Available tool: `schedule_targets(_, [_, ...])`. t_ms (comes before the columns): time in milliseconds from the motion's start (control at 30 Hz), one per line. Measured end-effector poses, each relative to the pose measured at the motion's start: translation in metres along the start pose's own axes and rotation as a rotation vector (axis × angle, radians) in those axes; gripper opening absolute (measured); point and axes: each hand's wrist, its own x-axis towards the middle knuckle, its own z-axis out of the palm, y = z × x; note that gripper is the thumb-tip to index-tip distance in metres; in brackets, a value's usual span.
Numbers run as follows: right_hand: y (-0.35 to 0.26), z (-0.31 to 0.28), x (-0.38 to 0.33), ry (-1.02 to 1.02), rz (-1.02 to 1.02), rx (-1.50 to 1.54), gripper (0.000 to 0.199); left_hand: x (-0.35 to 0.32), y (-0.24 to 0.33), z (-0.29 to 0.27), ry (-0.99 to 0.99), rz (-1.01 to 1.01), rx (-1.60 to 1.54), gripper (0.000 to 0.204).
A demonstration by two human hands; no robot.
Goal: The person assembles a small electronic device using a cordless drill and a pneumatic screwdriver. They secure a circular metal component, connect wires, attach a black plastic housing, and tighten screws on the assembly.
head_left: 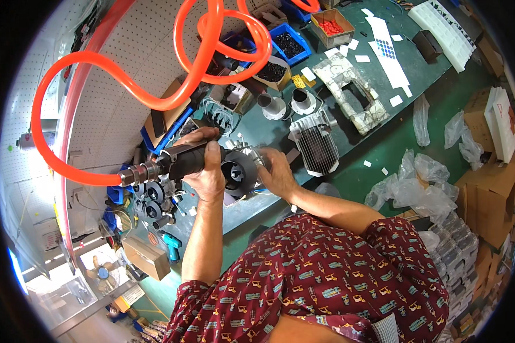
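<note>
My left hand point(207, 180) is wrapped round a black air tool point(187, 158), which lies level over the bench. A metal coupling point(138, 173) joins the tool's left end to a thick orange-red air hose point(106, 179). The tool's right end meets a blower assembly point(238, 176) with a round black housing and a silvery body behind it. My right hand point(277, 174) grips this assembly from the right, its fingertips partly hidden behind the housing. To its right rests a finned metal housing point(315, 143).
Coils of the hose loop above the bench point(352, 57). Farther back stand a blue bin point(290, 44) of black parts and a box of red parts point(332, 26). A foam block point(352, 94) lies right. Small fan assemblies point(154, 200) and a teal power drill point(171, 244) sit left. Plastic bags point(409, 183) litter the floor.
</note>
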Motion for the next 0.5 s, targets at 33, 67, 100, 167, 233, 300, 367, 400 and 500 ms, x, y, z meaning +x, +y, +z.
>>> schedule_targets(33, [0.0, 0.0, 0.001, -0.004, 0.017, 0.007, 0.043, 0.001, 0.001, 0.0, -0.014, -0.002, 0.013, 0.032])
schedule_targets(67, [0.0, 0.0, 0.001, -0.01, 0.036, 0.013, 0.043, 0.001, 0.002, 0.0, -0.026, -0.008, 0.027, 0.032])
schedule_targets(100, [-0.001, 0.0, 0.0, -0.011, 0.031, 0.007, 0.043, 0.001, 0.004, 0.0, -0.038, -0.013, 0.041, 0.033])
schedule_targets(167, [0.0, -0.001, 0.0, -0.011, 0.019, -0.007, 0.043, 0.001, 0.006, 0.002, -0.071, -0.035, 0.004, 0.03])
schedule_targets(233, [-0.001, 0.001, -0.003, -0.009, 0.026, 0.013, 0.044, -0.001, 0.006, 0.0, -0.152, -0.015, 0.1, 0.03])
schedule_targets(300, [0.0, 0.002, -0.004, 0.0, 0.014, 0.02, 0.045, -0.013, 0.02, 0.014, -0.127, -0.062, 0.055, 0.026])
schedule_targets(367, [-0.001, 0.001, -0.004, 0.01, -0.019, 0.014, 0.046, -0.012, 0.03, 0.016, -0.188, -0.059, 0.283, 0.011])
schedule_targets(400, [-0.001, 0.001, -0.004, 0.011, -0.026, 0.028, 0.047, -0.013, 0.026, 0.017, -0.146, -0.082, 0.233, 0.01])
schedule_targets(500, [0.002, -0.001, -0.002, 0.019, -0.056, 0.039, 0.048, -0.011, 0.026, 0.021, -0.146, -0.094, 0.216, 0.016])
